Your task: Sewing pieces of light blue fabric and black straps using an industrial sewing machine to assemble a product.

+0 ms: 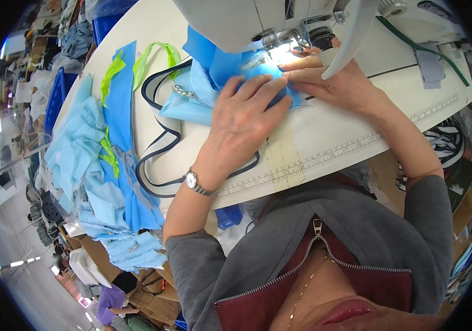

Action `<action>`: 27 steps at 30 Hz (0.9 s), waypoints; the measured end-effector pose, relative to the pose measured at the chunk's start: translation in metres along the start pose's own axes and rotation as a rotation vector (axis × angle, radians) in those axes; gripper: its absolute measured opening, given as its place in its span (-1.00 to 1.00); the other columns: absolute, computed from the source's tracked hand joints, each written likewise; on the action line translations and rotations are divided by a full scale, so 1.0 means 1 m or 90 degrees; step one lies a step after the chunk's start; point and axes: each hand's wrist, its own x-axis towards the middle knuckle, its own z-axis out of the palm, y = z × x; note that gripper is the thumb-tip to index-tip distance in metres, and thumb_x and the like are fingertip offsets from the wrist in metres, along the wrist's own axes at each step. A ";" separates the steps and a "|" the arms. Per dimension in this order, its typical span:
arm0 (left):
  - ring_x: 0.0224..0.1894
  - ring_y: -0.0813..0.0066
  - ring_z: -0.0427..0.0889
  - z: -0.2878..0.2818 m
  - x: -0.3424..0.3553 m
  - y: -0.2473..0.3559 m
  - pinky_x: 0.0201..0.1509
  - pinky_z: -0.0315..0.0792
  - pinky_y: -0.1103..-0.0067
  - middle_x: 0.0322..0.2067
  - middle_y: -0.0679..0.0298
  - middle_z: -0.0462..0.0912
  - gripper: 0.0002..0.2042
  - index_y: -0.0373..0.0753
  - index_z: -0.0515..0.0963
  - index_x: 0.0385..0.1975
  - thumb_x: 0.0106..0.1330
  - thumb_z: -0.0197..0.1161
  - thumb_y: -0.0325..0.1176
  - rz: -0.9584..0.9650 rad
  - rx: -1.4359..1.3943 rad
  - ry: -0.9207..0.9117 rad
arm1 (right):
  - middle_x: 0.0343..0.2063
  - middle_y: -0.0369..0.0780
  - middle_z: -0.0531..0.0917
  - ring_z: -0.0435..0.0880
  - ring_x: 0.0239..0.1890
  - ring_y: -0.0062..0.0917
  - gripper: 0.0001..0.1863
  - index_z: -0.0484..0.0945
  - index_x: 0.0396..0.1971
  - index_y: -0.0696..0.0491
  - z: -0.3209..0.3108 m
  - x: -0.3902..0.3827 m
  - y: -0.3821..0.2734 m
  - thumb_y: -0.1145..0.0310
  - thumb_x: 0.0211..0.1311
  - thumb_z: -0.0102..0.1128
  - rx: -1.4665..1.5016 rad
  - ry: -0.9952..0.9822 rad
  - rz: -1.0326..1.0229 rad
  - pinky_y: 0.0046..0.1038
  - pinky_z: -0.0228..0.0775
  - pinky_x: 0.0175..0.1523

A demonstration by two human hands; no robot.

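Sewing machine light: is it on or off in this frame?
On: a bright white glow under the sewing machine lights the blue fabric beside the right hand's fingertips.

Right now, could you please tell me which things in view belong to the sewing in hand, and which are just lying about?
Seemingly part of the job:
blue fabric, under the left hand
sewing machine, with the right hand near its lit needle area
perhaps the similar pale-blue fabric pile

Probably just lying about:
navy-edged white strap
lime-green strips
grey fabric piece
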 end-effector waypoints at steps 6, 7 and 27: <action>-0.04 0.31 0.57 -0.001 0.001 0.000 -0.04 0.43 0.47 -0.07 0.27 0.60 -0.76 -0.11 0.65 -0.33 -0.06 0.25 -0.42 0.010 -0.010 0.011 | -0.08 -0.51 0.66 0.51 -0.13 -0.48 -0.74 0.68 -0.16 -0.26 0.000 -0.002 0.002 0.09 0.14 0.22 -0.002 0.009 -0.015 -0.20 0.00 0.36; -0.04 0.31 0.57 0.000 0.001 -0.001 -0.04 0.43 0.47 -0.07 0.27 0.60 -0.76 -0.10 0.65 -0.32 -0.06 0.25 -0.42 0.013 -0.008 0.012 | -0.08 -0.50 0.66 0.51 -0.13 -0.47 -0.73 0.68 -0.16 -0.26 0.000 -0.002 0.002 0.09 0.13 0.24 0.002 0.011 -0.017 -0.19 0.00 0.36; -0.15 0.34 0.61 -0.001 0.001 -0.004 -0.25 0.52 0.50 -0.15 0.30 0.60 -0.79 -0.12 0.64 -0.34 -0.04 0.37 -0.40 0.009 -0.067 0.005 | -0.06 -0.44 0.65 0.54 -0.01 -0.43 -0.54 0.64 -0.09 -0.17 -0.010 -0.002 0.000 0.05 -0.07 0.37 0.002 -0.015 -0.059 -0.06 -0.11 0.41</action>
